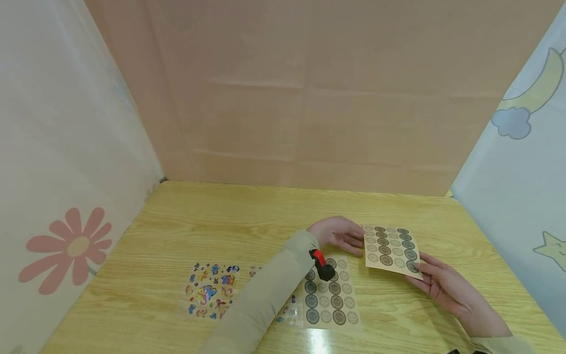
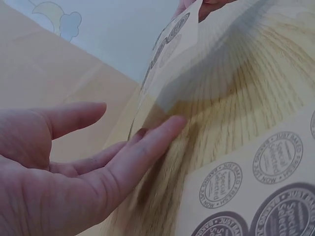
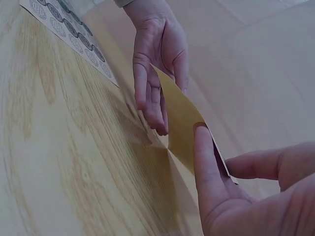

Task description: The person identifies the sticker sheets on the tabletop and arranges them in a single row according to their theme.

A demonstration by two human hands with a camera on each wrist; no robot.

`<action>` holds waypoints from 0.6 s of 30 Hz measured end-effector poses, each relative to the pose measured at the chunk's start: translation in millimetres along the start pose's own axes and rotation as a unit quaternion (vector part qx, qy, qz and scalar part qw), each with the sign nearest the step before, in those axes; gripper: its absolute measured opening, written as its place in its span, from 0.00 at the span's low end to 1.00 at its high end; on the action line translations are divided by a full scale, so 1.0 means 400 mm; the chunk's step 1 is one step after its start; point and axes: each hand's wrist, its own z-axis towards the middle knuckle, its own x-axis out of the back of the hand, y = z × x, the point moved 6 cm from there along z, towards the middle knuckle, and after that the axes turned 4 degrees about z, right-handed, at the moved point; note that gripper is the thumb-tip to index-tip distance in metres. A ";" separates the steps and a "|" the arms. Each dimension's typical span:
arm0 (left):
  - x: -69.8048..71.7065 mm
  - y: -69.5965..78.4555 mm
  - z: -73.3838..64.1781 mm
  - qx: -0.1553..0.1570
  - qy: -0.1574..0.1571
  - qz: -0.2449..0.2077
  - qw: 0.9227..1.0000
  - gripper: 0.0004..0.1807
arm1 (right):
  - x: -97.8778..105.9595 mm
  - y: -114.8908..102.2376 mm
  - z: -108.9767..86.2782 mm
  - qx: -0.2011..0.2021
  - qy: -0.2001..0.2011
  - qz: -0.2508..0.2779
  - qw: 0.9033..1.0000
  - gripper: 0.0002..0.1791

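Observation:
My right hand [image 1: 448, 287] pinches the near right corner of a sticker sheet [image 1: 391, 250], thumb on one side and fingers on the other. Rows of round brown and pale labels cover its front, and its plain tan back shows in the right wrist view. The sheet is tilted up above the table. My left hand [image 1: 339, 235] is at its far left edge, fingers relaxed and thumb spread apart; the left wrist view shows no pinch on the sheet. Below my left wrist, a second round-label sheet [image 1: 325, 317] lies flat, partly covered by the sleeve.
A clear sheet of colourful cartoon stickers [image 1: 205, 294] lies left of my left forearm. Another clear sticker sheet [image 1: 289, 314] is mostly hidden under that arm. The wooden table [image 1: 212, 206] ends at a brown backdrop [image 1: 305, 123], with patterned cloth at both sides.

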 end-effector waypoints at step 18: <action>-0.004 0.018 -0.059 -0.102 0.065 0.047 0.992 0.14 | -0.034 -0.010 -0.003 0.020 0.003 -0.062 0.998 0.24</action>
